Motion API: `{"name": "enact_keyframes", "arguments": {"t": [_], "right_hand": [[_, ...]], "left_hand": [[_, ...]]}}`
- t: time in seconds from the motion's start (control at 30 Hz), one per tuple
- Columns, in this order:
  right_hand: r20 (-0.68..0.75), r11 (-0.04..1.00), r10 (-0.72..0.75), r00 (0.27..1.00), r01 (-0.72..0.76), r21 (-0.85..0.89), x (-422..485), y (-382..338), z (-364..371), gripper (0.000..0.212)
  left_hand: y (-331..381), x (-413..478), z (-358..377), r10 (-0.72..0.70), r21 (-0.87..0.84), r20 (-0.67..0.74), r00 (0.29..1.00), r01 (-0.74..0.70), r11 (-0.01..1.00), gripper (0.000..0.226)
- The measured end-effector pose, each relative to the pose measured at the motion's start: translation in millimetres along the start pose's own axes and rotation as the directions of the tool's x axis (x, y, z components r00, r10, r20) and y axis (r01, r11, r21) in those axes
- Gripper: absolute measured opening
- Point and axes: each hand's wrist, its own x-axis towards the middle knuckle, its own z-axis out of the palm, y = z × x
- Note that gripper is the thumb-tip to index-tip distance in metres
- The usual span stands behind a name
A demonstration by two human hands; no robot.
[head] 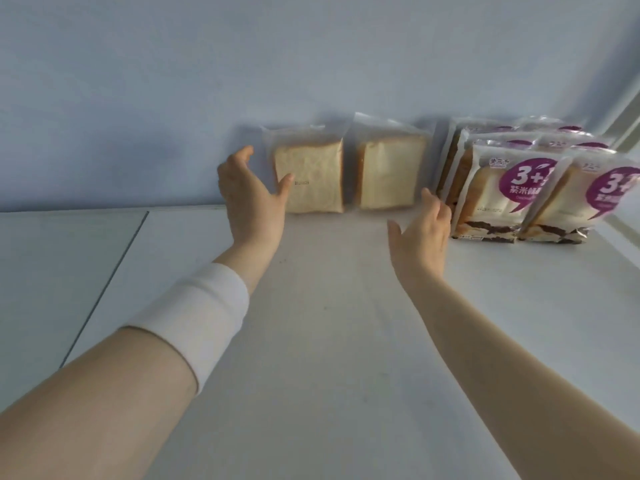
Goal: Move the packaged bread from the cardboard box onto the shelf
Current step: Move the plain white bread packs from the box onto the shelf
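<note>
Packaged bread in a clear plastic bag (308, 174) is stood upright at 12 o'clock on the white shelf (329, 341). A second clear bag of bread (389, 171) is set just beside it. At 2 o'clock, purple-labelled bread packs (498, 195) are marked "3+". The left hand (251, 192) is spread wide beside the first bag. The right hand (420, 230) is held flat and loose, with nothing gripped.

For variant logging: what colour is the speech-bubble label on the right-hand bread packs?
The label is purple with white lettering; head view shows it best.
</note>
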Motion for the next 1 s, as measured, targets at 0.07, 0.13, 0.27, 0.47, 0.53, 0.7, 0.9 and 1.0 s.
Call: {"name": "enact_keyframes", "arguments": {"t": [0.07, 0.13, 0.27, 0.47, 0.53, 0.7, 0.9, 1.0], "right_hand": [[0.042, 0.987, -0.092, 0.995, 0.097, -0.131, -36.9, 3.8, -20.0, 0.057], [0.076, 0.951, -0.14, 0.987, 0.156, -0.269, -79.9, 12.2, -45.2, 0.053], [0.086, 0.868, -0.075, 0.994, 0.107, -0.484, -164.1, 37.8, -115.5, 0.047], [-0.097, 0.791, 0.13, 0.987, -0.162, -0.59, -270.1, 101.0, -253.2, 0.046], [-0.169, 0.756, 0.198, 0.965, -0.26, -0.601, -309.1, 132.5, -298.0, 0.045], [-0.274, 0.614, 0.409, 0.871, -0.484, -0.624, -425.1, 230.2, -387.5, 0.049], [-0.309, 0.405, 0.693, 0.651, -0.706, -0.581, -553.0, 359.6, -450.9, 0.046], [-0.292, 0.323, 0.786, 0.545, -0.765, -0.558, -581.7, 411.1, -467.8, 0.044]], "left_hand": [[8.5, -29.8, -21.5, 0.212, 0.185, 0.237, 0.948, -0.259, 0.948, 0.055], [22.8, -67.7, -39.5, 0.306, 0.264, 0.551, 0.776, -0.511, 0.818, 0.05], [70.2, -147.9, -68.8, 0.305, 0.207, 0.804, 0.511, -0.721, 0.662, 0.043], [166.1, -272.1, -80.5, 0.409, -0.006, 0.872, 0.267, -0.831, 0.556, 0.035], [201.9, -325.1, -75.6, 0.474, -0.123, 0.861, 0.185, -0.828, 0.547, 0.036], [275.7, -498.8, -52.8, 0.53, -0.328, 0.846, -0.058, -0.842, 0.43, 0.037], [296.9, -694.4, -13.5, 0.383, -0.471, 0.858, -0.341, -0.82, 0.325, 0.046], [295.4, -753.8, 12.5, 0.284, -0.494, 0.864, -0.417, -0.813, 0.308, 0.053]]}}
